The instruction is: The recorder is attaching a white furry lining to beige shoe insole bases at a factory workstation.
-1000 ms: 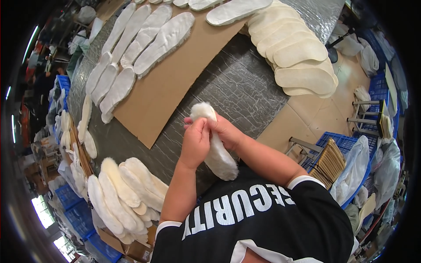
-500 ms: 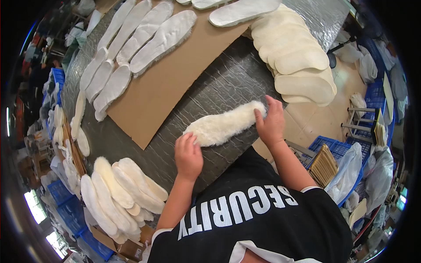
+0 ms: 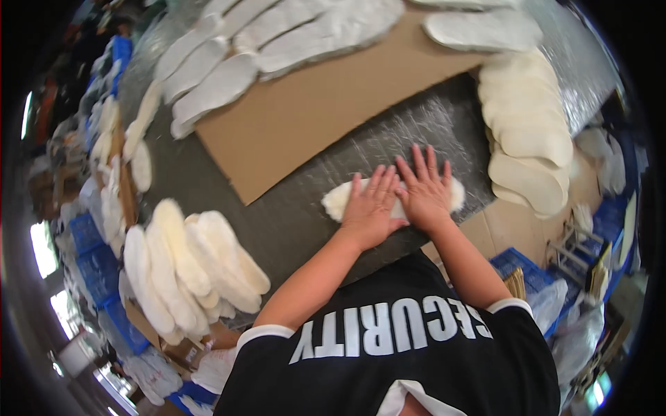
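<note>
A fluffy cream insole (image 3: pixel 336 201) lies on the dark, film-covered table (image 3: pixel 295 232) in front of me. My left hand (image 3: pixel 371 208) rests flat across its middle, fingers stretched out and pointing away from me. Beside it, my right hand (image 3: pixel 424 194) is also spread flat on the insole, toward its right end. Both hands nearly touch each other and hide most of the insole; only its two fluffy ends show. Neither hand grips anything.
Beyond my hands a brown cardboard sheet (image 3: pixel 277 135) lies on the table, with white insoles (image 3: pixel 215 87) along its far side. A stack of cream insoles (image 3: pixel 531 135) sits at the right. Fluffy insoles (image 3: pixel 177 256) are piled at the left near edge. Blue crates (image 3: pixel 97 267) stand beyond the table.
Both hands have moved from the insole's two ends to its middle and now press flat on it. The view has shifted, so the surroundings appear turned.
</note>
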Demonstrator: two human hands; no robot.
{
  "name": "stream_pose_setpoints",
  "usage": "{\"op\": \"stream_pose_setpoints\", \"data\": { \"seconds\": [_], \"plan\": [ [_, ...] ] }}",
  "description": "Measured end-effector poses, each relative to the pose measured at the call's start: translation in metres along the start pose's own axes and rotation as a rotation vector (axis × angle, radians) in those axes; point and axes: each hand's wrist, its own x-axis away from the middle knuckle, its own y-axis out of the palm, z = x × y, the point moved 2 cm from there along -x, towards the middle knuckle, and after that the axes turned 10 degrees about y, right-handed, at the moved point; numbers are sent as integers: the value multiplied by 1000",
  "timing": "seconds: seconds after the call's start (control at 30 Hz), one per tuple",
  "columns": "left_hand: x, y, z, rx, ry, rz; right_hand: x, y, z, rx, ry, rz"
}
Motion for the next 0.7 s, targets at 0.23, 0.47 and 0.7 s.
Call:
{"op": "stream_pose_setpoints", "data": {
  "seconds": [0.23, 0.47, 0.7],
  "plan": [
    [3, -5, 0, 254, -105, 274, 17, 7, 52, -762, -144, 576],
    [53, 22, -17, 697, -407, 354, 88, -186, -104, -1823, -1218, -314],
    [232, -136, -55, 1166, -541, 1833, 131, -245, -72, -2026, -1376, -349]
  ]
}}
